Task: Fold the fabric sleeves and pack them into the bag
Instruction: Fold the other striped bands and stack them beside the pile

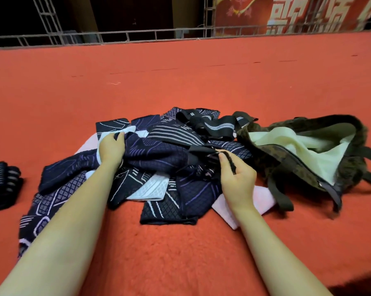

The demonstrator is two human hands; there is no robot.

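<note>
Right hand (236, 178) pinched on a dark sleeve (203, 153); left hand (112, 149) gripping pile (159, 167); best drawn free slowly, pile pinned.

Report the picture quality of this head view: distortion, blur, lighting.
Head view: wide-angle bend bows the railing at the top; the bag at the right edge is softly smeared, while the left hand and right hand on the sleeve pile stay fairly sharp; lighting is even, the background dark.

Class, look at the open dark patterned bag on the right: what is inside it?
Inside the bag, pale cream fabric shows at the opening. Whether any folded sleeves lie beneath it is hidden by that fabric and the bag's walls.
</note>
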